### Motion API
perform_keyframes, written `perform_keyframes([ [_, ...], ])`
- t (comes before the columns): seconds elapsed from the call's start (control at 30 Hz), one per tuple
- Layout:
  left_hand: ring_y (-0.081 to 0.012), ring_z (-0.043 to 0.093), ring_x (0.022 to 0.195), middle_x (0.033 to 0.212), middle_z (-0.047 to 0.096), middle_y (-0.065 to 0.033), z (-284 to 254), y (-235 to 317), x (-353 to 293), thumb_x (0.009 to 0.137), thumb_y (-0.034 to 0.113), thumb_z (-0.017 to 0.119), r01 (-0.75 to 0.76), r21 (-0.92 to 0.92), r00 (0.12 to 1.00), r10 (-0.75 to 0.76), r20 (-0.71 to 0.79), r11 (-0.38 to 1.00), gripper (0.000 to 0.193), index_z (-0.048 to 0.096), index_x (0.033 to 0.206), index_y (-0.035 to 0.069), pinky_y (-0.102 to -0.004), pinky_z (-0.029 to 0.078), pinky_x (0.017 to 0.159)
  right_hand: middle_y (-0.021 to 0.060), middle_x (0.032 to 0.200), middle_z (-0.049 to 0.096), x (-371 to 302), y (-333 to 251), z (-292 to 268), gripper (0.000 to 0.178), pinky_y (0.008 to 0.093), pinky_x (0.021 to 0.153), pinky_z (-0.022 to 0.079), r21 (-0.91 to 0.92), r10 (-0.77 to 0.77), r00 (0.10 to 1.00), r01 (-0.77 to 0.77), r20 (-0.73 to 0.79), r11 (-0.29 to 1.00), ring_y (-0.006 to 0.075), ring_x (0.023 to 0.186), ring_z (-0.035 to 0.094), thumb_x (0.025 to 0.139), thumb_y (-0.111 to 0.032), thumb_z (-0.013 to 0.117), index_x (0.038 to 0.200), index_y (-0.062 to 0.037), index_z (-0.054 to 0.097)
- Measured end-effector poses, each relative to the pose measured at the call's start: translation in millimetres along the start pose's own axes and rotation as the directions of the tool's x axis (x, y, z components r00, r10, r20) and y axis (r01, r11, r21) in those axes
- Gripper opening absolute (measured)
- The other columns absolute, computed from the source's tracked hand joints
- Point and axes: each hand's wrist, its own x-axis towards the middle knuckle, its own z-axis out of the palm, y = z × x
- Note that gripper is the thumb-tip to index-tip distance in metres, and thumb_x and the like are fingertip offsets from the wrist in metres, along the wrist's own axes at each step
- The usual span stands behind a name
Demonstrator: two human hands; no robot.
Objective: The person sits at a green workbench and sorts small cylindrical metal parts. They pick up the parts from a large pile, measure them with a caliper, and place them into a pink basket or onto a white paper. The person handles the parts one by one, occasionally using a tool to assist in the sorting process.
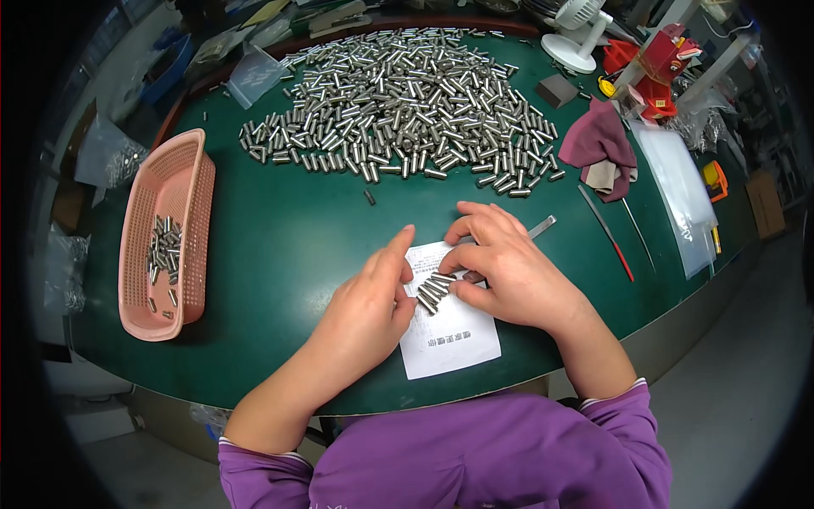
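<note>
A short row of small metal pins (434, 292) lies side by side on a printed white paper sheet (449, 346) near the table's front edge. My right hand (507, 270) is curled over the right end of this row, its thumb and fingertips pinching at the pins. Left of the row, my left hand (366, 299) is held with its fingers extended and thumb apart, with nothing visible in it. A flat metal strip (543, 226) sticks out from beneath my right hand; its other end is mostly hidden by the fingers.
A large heap of metal pins (407, 102) covers the far table. One loose pin (369, 197) lies nearer. The pink basket (197, 229) at left holds several pins. At right are a maroon cloth (593, 140), a red-handled tool (609, 237), plastic bags (674, 191) and a white fan (570, 53).
</note>
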Motion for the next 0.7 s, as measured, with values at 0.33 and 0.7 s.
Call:
perform_keyframes([
  [0.33, -0.0161, 0.062, 0.078, 0.101, 0.060, -0.0102, 1, -3, 1, 0.081, -0.006, 0.065, 0.011, -0.025, 1.000, -0.010, 0.017, 1.000, 0.071, 0.038, 0.146, 0.001, -0.0296, 0.055, 0.072, 0.0114, 0.122, 0.055, 2, -2, -1, 0.030, 0.0530, 0.114, 0.030, 0.055, -0.057, 0.998, 0.056, 0.026, 0.997, 0.0392, 0.137, 0.040, 0.074, -0.012, 0.073, 0.104, -0.0138, 0.070],
  [0.7, -0.0144, 0.062, 0.080, 0.106, 0.060, -0.0101, 3, -11, 3, 0.083, -0.004, 0.064, -0.006, -0.054, 0.999, 0.004, -0.038, 0.999, 0.068, 0.038, 0.146, 0.002, -0.0281, 0.053, 0.071, 0.0106, 0.132, 0.051, 7, 2, 4, 0.030, 0.0566, 0.117, 0.024, 0.050, -0.132, 0.990, 0.129, 0.049, 0.990, 0.0379, 0.140, 0.034, 0.075, -0.012, 0.069, 0.106, -0.0169, 0.069],
])
